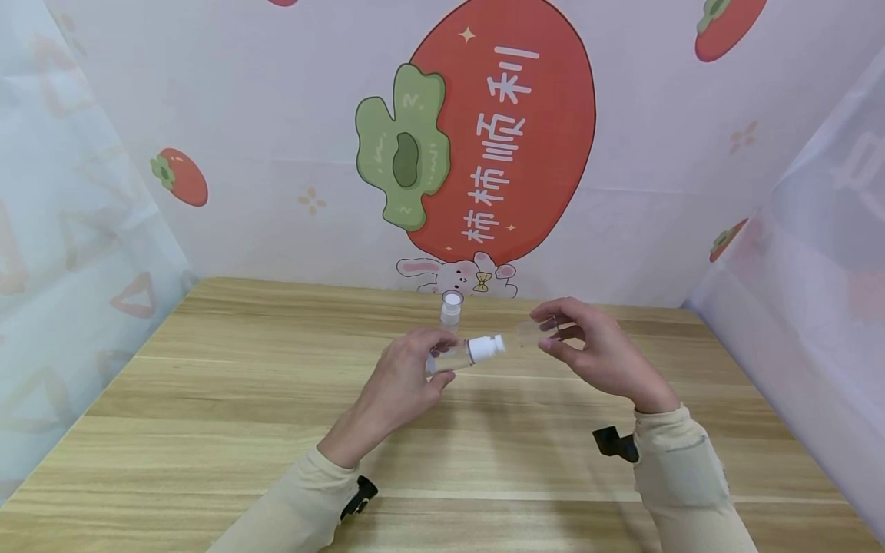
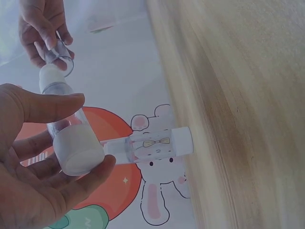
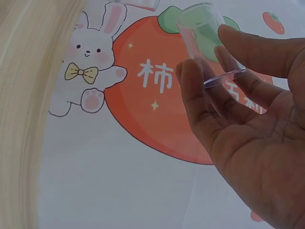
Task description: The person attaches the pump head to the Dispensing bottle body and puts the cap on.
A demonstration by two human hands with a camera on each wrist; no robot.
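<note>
My left hand (image 1: 408,376) grips a clear pump bottle (image 1: 453,357) with a white top and white base, tilted so its white pump head points right. In the left wrist view the thumb lies over the bottle (image 2: 78,148) and the fingers support it from below. My right hand (image 1: 588,346) pinches a clear plastic cap (image 1: 535,333) between thumb and fingers, its open end toward the pump head and a small gap between them. The right wrist view shows this see-through cap (image 3: 205,43) held near its rim. A second clear bottle (image 1: 451,309) stands upright behind my left hand.
The wooden table (image 1: 242,430) reaches back to a white printed backdrop (image 1: 276,223) with a large red persimmon and a rabbit. White sheets (image 1: 816,253) hang at both sides. Black wrist mounts (image 1: 615,444) stick out from the sleeves.
</note>
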